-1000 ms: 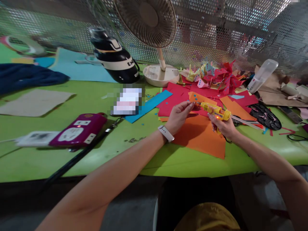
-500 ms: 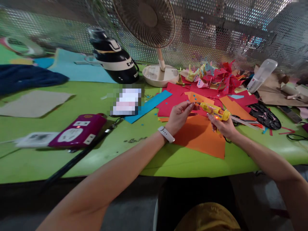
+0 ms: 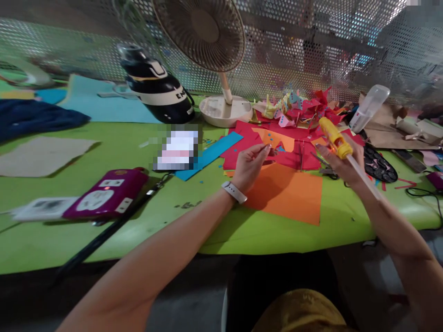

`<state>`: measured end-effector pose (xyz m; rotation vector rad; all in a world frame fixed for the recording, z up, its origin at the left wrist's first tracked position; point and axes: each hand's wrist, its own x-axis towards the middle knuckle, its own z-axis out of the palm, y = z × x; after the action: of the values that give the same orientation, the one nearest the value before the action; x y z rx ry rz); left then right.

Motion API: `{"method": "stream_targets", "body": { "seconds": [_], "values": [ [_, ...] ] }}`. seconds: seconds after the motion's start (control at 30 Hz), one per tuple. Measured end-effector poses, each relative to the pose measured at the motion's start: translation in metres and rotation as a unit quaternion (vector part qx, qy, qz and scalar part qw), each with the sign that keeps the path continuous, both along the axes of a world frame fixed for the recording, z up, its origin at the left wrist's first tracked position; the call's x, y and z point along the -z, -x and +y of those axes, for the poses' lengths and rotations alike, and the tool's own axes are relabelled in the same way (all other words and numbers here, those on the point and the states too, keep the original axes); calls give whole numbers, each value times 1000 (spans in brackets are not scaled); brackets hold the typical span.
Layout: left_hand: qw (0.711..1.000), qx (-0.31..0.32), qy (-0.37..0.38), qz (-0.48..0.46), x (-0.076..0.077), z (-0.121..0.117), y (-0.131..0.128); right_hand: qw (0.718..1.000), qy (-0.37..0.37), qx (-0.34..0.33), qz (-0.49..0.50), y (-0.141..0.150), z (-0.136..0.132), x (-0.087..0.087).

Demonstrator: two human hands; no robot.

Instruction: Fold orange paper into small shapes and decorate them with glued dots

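Note:
My right hand (image 3: 341, 161) is wrapped round a yellow hot glue gun (image 3: 335, 138), raised with its nozzle end pointing up and away; a long pale glue stick (image 3: 363, 176) sticks out of its back. My left hand (image 3: 252, 162), with a white band at the wrist, is pinched closed over the papers. Whatever lies between its fingertips is too small to make out; a small red and blue bit (image 3: 281, 147) shows just beside them. Below the hands lies an orange sheet (image 3: 287, 196). Red sheets (image 3: 238, 157) are spread behind it, with tweezers (image 3: 301, 156) on them.
A heap of folded red paper pieces (image 3: 316, 108) lies behind. A fan (image 3: 224, 110), a black bottle (image 3: 161, 94) and a phone (image 3: 178, 147) stand or lie leftward. A purple power strip (image 3: 107, 193) is at the left; a clear bottle (image 3: 372, 106) leans at right.
My right hand has drawn the glue gun away from my left fingertips, to the right, and tipped its nozzle upward. My left hand stays pinched in nearly the same place. The view has shifted slightly.

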<state>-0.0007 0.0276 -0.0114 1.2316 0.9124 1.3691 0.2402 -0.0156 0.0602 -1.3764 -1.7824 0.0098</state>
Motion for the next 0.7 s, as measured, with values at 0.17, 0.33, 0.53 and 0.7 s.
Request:
{"method": "stream_targets", "body": {
  "seconds": [0.17, 0.33, 0.53, 0.7],
  "values": [
    [999, -26, 13, -43, 1, 3, 1, 975, 140, 120, -124, -57, -8, -17],
    [997, -45, 10, -61, 1, 6, 1, 918, 260, 249, -167, -129, -21, 7],
    [994, -49, 23, -94, 1, 11, 2, 888, 325, 295, -135, -181, -27, 20],
    [993, -51, 37, -104, -1, 12, 3, 879, 336, 317, -116, -192, -29, 16]
  ]
}}
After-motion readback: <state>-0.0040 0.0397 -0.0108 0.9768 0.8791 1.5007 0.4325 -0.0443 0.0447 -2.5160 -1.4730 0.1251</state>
